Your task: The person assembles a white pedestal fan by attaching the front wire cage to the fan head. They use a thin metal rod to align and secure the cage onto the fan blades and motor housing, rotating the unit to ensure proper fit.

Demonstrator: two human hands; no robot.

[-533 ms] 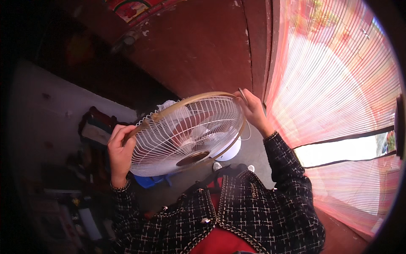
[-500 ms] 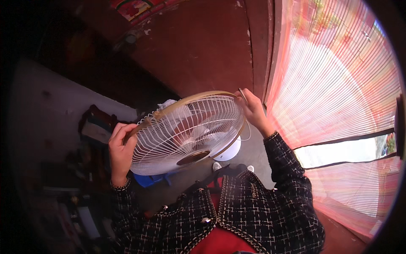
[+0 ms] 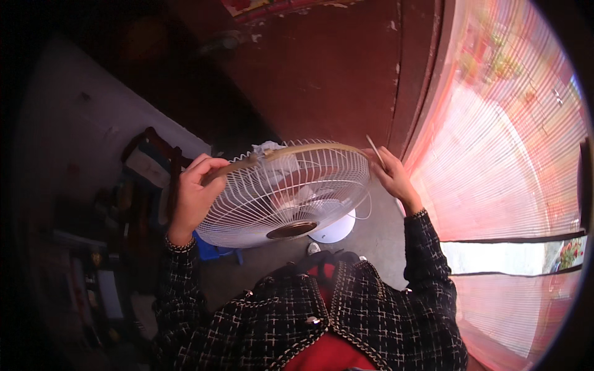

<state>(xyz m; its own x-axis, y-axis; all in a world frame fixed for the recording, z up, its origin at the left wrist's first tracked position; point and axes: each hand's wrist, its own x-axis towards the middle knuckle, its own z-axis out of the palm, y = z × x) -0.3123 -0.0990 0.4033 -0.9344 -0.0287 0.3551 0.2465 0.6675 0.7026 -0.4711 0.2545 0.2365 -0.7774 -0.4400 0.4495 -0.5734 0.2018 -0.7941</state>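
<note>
A fan's round wire cage (image 3: 247,216) is in front of me, tilted, with a gold-brown rim (image 3: 309,148) along its far edge. A dark oval badge (image 3: 292,230) marks the middle of the cage. My left hand (image 3: 197,198) is closed on the rim at the left, thumb and fingers bent around it. At the right end of the rim is my right hand (image 3: 399,182), its fingers closed around a thin stick-like thing (image 3: 375,150) that points up. Whether those fingertips also grip the rim is hard to see. The blades show only faintly through the wires.
Below the cage, a white round base (image 3: 335,230) stands on the grey floor (image 3: 377,247). A blue stool (image 3: 216,250) is partly hidden at the left, near a dark wooden chair (image 3: 151,154). A striped pink curtain (image 3: 495,161) hangs right, beside a red-brown door (image 3: 322,74).
The cage and both hands sit further right in the picture, as does the whole room. The thin thing in my right hand stands out further past the fingers.
</note>
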